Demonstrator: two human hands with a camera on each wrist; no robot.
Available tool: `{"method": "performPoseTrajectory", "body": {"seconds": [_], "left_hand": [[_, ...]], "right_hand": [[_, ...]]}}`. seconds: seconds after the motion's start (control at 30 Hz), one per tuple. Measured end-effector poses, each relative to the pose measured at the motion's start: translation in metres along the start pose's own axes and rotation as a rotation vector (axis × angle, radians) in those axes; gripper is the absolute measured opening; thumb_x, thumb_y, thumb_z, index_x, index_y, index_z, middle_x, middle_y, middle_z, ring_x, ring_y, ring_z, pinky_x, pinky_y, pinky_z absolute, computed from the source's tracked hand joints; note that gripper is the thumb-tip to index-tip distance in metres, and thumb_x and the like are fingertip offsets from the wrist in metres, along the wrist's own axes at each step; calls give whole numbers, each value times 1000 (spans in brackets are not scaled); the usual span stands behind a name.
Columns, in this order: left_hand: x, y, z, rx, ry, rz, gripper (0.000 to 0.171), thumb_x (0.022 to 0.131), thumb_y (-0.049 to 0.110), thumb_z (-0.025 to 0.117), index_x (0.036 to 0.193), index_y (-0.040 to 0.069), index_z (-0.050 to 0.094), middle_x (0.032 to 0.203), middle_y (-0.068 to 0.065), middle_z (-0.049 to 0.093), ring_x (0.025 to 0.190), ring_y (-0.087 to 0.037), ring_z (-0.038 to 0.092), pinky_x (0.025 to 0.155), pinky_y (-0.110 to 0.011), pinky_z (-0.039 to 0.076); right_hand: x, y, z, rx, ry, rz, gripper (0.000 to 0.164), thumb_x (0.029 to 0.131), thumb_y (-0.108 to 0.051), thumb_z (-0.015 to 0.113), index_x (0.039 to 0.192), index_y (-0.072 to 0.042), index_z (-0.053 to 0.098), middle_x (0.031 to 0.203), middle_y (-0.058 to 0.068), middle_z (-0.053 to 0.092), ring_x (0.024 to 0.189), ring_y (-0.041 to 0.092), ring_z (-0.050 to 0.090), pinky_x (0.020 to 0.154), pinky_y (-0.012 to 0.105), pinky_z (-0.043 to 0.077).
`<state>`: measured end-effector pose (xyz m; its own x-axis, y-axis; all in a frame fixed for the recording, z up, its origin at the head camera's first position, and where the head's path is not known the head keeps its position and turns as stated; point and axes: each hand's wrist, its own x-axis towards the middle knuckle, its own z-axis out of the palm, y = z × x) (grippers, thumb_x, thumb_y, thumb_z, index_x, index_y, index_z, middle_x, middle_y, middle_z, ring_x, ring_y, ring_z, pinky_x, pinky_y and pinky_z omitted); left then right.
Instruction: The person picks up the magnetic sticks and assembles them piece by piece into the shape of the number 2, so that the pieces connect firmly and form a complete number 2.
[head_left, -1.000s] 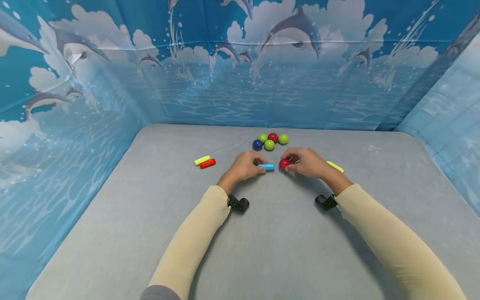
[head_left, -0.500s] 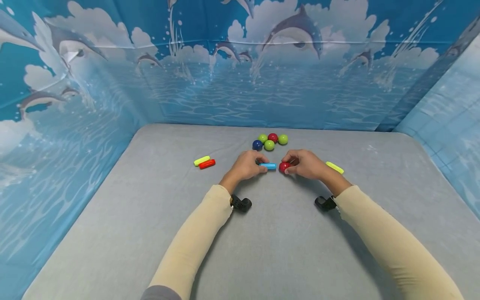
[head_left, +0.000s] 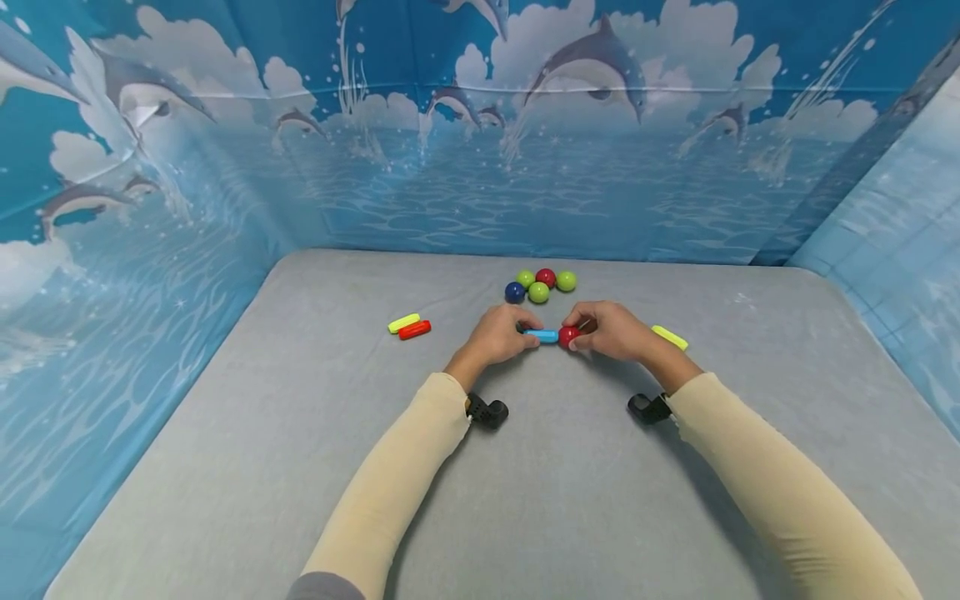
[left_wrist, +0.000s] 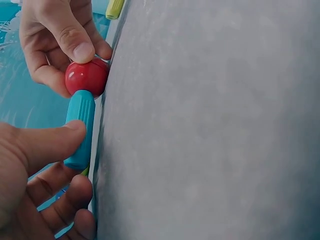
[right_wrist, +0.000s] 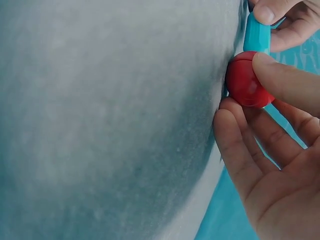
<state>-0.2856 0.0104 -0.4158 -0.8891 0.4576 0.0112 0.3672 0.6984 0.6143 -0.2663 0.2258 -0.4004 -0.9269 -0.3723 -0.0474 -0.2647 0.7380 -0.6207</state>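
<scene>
My left hand [head_left: 498, 335] pinches a light blue ridged rod [left_wrist: 80, 129] between thumb and fingers. A shiny red ball [left_wrist: 87, 77] is held in my right hand [head_left: 611, 330], thumb on one side and fingers on the other. The rod's end meets the ball in both wrist views, the two lined up end to end. A seam line runs across the ball [right_wrist: 245, 80] in the right wrist view. Both hands are close over the grey table, just in front of the cluster of balls.
Behind the hands sit several green balls [head_left: 538, 292], a red ball [head_left: 545, 277] and a dark blue ball [head_left: 514, 292]. To the left lie a yellow rod [head_left: 403, 323] and a red rod [head_left: 415, 330]. Another yellow rod [head_left: 669, 337] lies beyond the right wrist. Dolphin-print curtains surround the grey table [head_left: 555, 500].
My left hand has moved right with the blue rod, closing the gap to the red ball. The right hand keeps its hold with little movement.
</scene>
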Motion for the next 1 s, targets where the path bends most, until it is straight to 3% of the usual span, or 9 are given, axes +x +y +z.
{"method": "performPoseTrajectory", "body": {"seconds": [0.63, 0.77, 1.0], "left_hand": [[4, -2, 0, -17, 15, -18, 23, 92, 24, 71, 114, 19, 75, 112, 1, 73, 102, -13, 64, 89, -31, 52], [6, -5, -10, -45, 26, -42, 23, 97, 28, 65, 116, 18, 74, 115, 1, 71, 105, -16, 63, 89, -34, 52], [19, -18, -37, -15, 131, -124, 21, 99, 23, 61, 114, 14, 73, 112, -4, 70, 103, -21, 61, 89, -37, 53]], "right_hand": [[3, 5, -2, 32, 2, -8, 20, 89, -4, 70, 109, -3, 68, 114, 19, 70, 107, 32, 66, 75, 31, 53], [3, 3, -1, 28, 4, -13, 20, 89, -5, 71, 108, -3, 68, 114, 19, 70, 107, 32, 66, 77, 32, 53], [0, 2, -1, 29, 8, 15, 19, 89, -4, 71, 107, -4, 67, 112, 18, 70, 104, 30, 65, 74, 30, 52]]}}
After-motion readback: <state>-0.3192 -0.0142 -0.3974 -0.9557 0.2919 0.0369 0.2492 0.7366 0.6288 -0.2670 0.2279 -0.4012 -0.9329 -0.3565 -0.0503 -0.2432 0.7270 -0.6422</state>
